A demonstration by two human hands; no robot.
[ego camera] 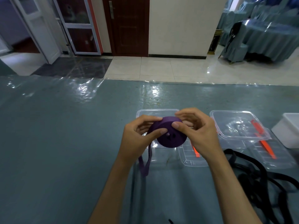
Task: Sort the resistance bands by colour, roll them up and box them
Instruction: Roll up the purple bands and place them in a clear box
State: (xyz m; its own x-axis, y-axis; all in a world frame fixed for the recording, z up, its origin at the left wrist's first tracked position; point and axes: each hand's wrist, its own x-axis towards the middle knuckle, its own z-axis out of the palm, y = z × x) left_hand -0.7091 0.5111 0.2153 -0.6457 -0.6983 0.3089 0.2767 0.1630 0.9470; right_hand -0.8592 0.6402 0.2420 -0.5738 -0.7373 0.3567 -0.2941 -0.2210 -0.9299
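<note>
A purple resistance band (169, 136) is wound into a thick roll and held above the table in front of me. My left hand (139, 135) grips the roll's left side, thumb on its face. My right hand (195, 130) pinches the right side, its thumb pressing the roll's front. The band's loose tail (145, 165) hangs down from the roll to the table. Behind the roll lies a clear plastic box (145, 112), partly hidden by my hands. Black bands (255, 177) lie in a tangle at the right.
A clear lid (194, 160) lies under my right wrist. Further right stands a second clear box (229, 125) with orange clips (258, 128). A white tub (289, 128) sits at the far right edge. The table has a glossy teal cover (64, 143).
</note>
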